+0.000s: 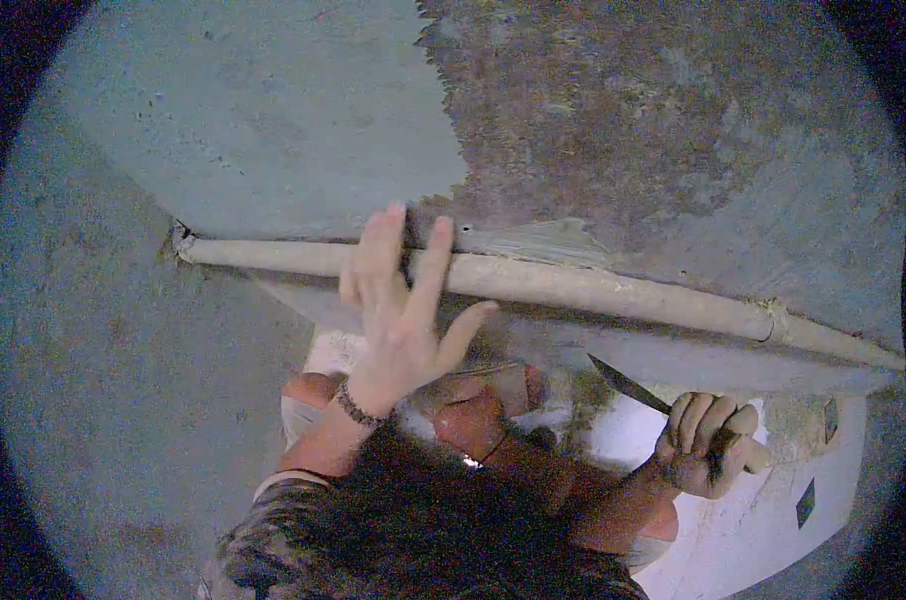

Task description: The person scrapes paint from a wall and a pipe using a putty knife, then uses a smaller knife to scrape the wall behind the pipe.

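Note:
A long pale pipe (613,291) runs from left to right across a grey surface. Spread over its left half is my left hand (398,315), fingers apart and pointing up, the thumb out to the right; nothing shows in its grasp. Lower right, my right hand (711,445) is closed around the pale handle of a knife-like tool (628,385). The dark pointed blade slants up and left, below the pipe and apart from it.
Above the pipe, smooth grey coating (293,110) meets a rough brown patch (593,120) along a jagged edge. A white curved surface (733,540) with dark marks lies at lower right. Dark hair (423,530) and parts of a body fill the bottom middle.

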Tool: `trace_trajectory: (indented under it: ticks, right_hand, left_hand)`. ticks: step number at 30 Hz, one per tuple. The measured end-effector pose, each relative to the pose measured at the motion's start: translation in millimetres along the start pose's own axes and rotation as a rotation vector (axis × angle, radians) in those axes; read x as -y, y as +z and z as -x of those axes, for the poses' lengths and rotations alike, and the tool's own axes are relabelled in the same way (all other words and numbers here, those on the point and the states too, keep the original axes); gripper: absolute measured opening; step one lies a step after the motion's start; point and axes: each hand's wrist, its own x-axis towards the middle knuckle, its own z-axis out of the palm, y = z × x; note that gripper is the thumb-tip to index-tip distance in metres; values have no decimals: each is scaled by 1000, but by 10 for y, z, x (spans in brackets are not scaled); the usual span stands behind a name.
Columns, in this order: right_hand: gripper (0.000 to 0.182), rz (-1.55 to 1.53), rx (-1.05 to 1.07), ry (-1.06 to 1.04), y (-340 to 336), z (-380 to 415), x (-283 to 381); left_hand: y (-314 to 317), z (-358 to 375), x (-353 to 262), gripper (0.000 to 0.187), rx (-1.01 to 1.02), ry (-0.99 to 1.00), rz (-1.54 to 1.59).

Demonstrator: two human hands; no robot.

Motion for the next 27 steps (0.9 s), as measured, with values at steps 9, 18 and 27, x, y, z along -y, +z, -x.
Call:
trace_trajectory:
  ticks: [9, 18, 27]
  right_hand:
    - [23, -49, 68, -5, 118, 54, 59]
    - [23, -2, 59, -26, 39, 43, 104]
    - [26, 36, 44, -36, 303, 93, 134]
  left_hand:
    - [105, -254, -194, 70, 292, 453, -81]
    - [-195, -937, 266, 65, 497, 885, -168]
    - [-516, -1184, 677, 51, 207, 873, -542]
